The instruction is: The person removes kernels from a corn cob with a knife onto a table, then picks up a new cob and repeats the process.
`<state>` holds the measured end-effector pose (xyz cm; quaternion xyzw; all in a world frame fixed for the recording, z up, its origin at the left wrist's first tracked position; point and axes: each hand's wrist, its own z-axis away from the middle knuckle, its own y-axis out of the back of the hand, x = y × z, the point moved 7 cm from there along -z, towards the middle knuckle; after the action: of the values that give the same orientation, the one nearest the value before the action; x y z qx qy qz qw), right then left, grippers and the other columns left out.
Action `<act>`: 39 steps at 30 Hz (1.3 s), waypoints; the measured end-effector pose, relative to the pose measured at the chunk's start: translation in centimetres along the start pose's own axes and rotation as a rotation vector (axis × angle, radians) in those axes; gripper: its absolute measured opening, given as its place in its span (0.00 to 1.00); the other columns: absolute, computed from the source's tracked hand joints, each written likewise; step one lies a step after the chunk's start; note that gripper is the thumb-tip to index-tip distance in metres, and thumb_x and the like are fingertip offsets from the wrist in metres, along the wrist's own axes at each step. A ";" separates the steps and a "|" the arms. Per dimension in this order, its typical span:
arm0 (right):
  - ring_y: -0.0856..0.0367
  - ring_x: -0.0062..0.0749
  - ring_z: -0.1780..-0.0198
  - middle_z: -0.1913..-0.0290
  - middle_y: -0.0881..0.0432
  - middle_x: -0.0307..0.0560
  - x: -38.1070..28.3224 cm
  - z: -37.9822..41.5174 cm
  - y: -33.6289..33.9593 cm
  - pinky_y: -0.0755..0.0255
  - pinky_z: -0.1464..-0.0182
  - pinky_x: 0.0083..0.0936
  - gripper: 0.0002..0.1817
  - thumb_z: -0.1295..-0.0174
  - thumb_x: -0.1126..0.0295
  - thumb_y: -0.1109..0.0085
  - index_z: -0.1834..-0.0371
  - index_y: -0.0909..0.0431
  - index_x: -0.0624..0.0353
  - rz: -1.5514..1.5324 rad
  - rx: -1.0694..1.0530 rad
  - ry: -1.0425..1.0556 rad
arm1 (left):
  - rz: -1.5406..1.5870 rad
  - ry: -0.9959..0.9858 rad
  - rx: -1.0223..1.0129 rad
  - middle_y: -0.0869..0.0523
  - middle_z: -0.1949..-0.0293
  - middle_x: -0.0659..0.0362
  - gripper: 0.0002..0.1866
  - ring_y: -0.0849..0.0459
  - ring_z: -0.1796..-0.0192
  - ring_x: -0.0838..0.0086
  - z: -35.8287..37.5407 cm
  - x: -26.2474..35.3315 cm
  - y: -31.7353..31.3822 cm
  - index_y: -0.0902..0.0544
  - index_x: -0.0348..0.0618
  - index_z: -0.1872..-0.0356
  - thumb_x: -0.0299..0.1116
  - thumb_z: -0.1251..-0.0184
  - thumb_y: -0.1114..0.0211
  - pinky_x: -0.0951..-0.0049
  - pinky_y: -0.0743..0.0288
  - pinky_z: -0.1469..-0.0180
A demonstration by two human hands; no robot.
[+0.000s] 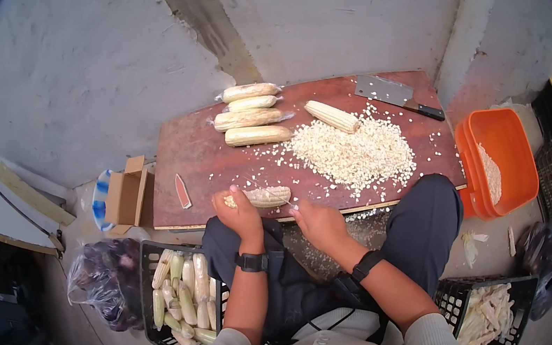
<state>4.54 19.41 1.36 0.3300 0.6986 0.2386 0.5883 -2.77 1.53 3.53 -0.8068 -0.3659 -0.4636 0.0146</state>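
Note:
Near the front edge of the table, my left hand (pixel 239 215) is closed around one end of an ear of corn (pixel 268 197), which points to the right. Some of its kernels look removed. My right hand (pixel 319 226) is closed in a pinch at the cob's other end. From its fingers a thin, light tool (pixel 290 204) pokes toward the cob; most of it is hidden. Behind my hands a heap of loose kernels (pixel 356 152) covers part of the table, with another ear of corn (pixel 332 116) lying against it.
Several plastic-wrapped ears (pixel 257 136) lie on the red table (pixel 186 160) at back left. A cleaver (pixel 390 91) rests at the back. An orange bin (pixel 517 185) holds kernels. Black crates of corn (pixel 185 294) and stripped cobs (pixel 485 315) flank my legs. A cardboard box (pixel 128 194) stands left.

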 end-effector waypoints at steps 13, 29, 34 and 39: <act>0.21 0.43 0.81 0.83 0.24 0.48 0.3 -1.3 -2.7 0.28 0.80 0.36 0.15 0.36 0.59 0.45 0.72 0.32 0.58 0.244 0.025 0.134 | 0.110 0.151 -0.070 0.26 0.72 0.54 0.10 0.28 0.67 0.65 -1.2 -1.0 -0.9 0.28 0.34 0.74 0.30 0.39 0.40 0.65 0.33 0.58; 0.20 0.47 0.80 0.84 0.23 0.51 1.2 -3.7 -3.1 0.26 0.78 0.40 0.16 0.33 0.58 0.49 0.70 0.31 0.60 0.108 -0.054 -0.028 | 0.074 -0.056 -0.135 0.33 0.75 0.61 0.11 0.34 0.70 0.74 -1.4 1.8 -2.3 0.32 0.37 0.76 0.28 0.37 0.41 0.72 0.37 0.63; 0.20 0.56 0.75 0.81 0.23 0.58 1.2 -2.6 -3.4 0.26 0.71 0.48 0.16 0.32 0.61 0.52 0.69 0.30 0.64 -0.112 -0.051 -0.275 | 0.056 -0.111 -0.125 0.32 0.75 0.59 0.10 0.33 0.70 0.70 -0.6 3.0 -2.1 0.32 0.37 0.76 0.27 0.37 0.42 0.69 0.36 0.63; 0.21 0.63 0.65 0.71 0.20 0.64 0.9 -2.0 -3.2 0.28 0.62 0.51 0.16 0.31 0.61 0.53 0.67 0.27 0.65 -0.298 -0.047 -0.412 | 0.054 -0.186 -0.112 0.30 0.74 0.56 0.11 0.32 0.69 0.67 0.4 3.2 -2.0 0.31 0.36 0.75 0.29 0.38 0.40 0.67 0.36 0.63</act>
<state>1.92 18.05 -1.09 0.2515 0.5991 0.0931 0.7544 -2.71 4.97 5.15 -0.8554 -0.3175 -0.4060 -0.0520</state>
